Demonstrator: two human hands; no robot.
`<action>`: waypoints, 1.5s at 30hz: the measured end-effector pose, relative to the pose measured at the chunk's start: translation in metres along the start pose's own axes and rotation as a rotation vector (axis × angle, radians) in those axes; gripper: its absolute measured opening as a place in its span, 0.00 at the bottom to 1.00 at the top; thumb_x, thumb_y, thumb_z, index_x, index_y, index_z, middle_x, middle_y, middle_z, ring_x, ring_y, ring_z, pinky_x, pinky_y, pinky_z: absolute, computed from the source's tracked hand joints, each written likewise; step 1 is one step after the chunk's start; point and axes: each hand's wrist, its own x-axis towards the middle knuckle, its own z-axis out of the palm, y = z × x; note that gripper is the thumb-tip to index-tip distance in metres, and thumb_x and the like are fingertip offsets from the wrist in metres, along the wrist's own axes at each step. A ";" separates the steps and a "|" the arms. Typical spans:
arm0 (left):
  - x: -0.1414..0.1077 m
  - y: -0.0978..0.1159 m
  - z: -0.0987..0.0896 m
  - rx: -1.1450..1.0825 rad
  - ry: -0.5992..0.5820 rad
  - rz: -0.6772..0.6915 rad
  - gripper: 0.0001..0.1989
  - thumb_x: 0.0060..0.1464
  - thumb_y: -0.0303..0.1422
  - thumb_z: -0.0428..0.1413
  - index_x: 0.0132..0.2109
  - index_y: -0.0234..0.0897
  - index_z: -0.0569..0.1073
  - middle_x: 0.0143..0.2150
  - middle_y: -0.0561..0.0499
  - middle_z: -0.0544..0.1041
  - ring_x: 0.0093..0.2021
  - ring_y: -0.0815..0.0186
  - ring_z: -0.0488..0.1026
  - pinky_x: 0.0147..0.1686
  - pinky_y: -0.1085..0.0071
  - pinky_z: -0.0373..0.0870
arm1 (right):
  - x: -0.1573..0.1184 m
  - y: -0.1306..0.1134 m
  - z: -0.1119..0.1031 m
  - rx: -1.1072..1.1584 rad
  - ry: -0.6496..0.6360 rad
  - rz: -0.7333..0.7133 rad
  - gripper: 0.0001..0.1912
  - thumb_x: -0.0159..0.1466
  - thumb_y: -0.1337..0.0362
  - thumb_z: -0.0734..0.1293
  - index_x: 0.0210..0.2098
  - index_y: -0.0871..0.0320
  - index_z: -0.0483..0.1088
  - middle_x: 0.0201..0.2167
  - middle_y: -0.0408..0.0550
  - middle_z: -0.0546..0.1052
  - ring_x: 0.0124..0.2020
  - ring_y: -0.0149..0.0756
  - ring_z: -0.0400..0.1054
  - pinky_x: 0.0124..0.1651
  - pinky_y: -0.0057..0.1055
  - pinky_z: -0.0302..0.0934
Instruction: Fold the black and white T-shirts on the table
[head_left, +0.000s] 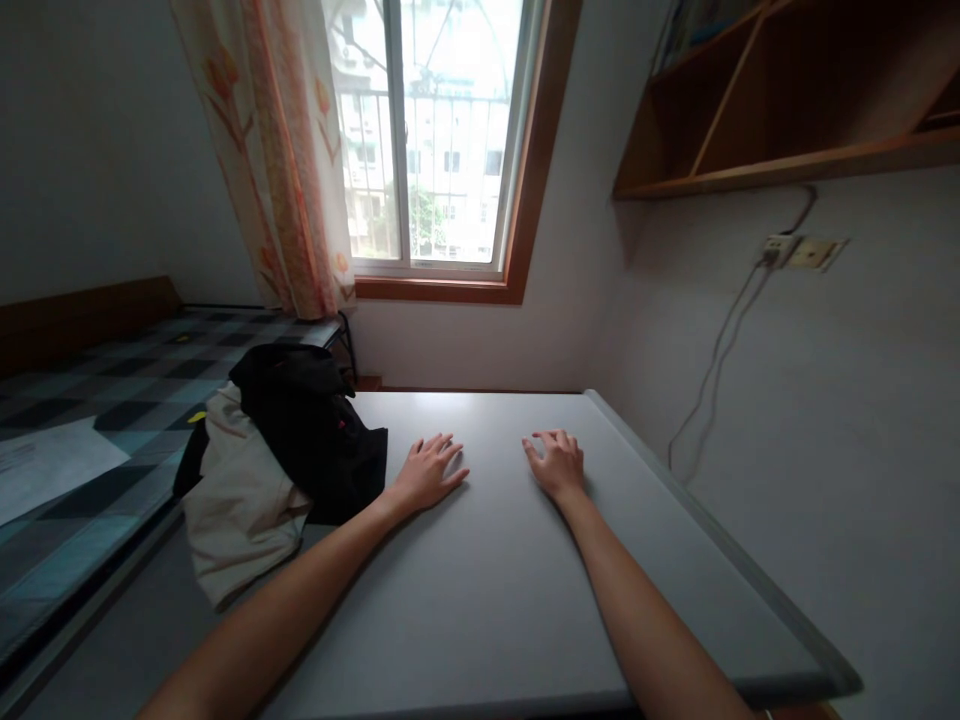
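My left hand (430,474) rests palm down on the white table (480,600), its fingers spread and nothing in them. To the right, my right hand (556,464) lies on the same tabletop with its thumb held apart and its fingers loosely bent; I see nothing in it. A gap of bare tabletop separates the two hands. Just left of my left hand is a heap of clothing: a black garment (300,420) on top of a beige one (244,510), hanging partly over the table's left side.
A bed with a checked sheet (142,350) runs along the left, with a sheet of paper (56,460) on it. Behind the table are a window (450,150) and a flowered curtain (277,150). A wooden shelf (787,155) and a socket with a cable (712,370) are on the right wall.
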 end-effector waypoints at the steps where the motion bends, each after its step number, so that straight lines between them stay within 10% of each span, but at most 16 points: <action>1: -0.002 -0.001 0.002 -0.007 -0.009 -0.009 0.28 0.62 0.51 0.46 0.63 0.43 0.65 0.68 0.43 0.61 0.68 0.53 0.56 0.65 0.51 0.51 | 0.000 -0.002 0.001 -0.011 -0.025 -0.002 0.24 0.66 0.49 0.59 0.52 0.55 0.74 0.53 0.56 0.71 0.54 0.48 0.61 0.55 0.42 0.54; 9: -0.007 0.000 0.004 0.008 -0.055 -0.013 0.30 0.62 0.52 0.43 0.65 0.44 0.63 0.69 0.43 0.58 0.69 0.49 0.51 0.66 0.47 0.47 | -0.002 -0.008 0.010 -0.112 -0.293 -0.018 0.37 0.66 0.40 0.53 0.69 0.50 0.52 0.70 0.55 0.50 0.71 0.53 0.37 0.67 0.51 0.34; 45: -0.008 -0.001 0.006 0.010 -0.033 0.001 0.28 0.63 0.49 0.44 0.64 0.40 0.64 0.69 0.42 0.59 0.69 0.49 0.52 0.66 0.47 0.46 | -0.002 -0.013 0.003 -0.187 -0.424 -0.003 0.37 0.66 0.40 0.51 0.69 0.49 0.51 0.71 0.53 0.48 0.71 0.51 0.38 0.68 0.49 0.34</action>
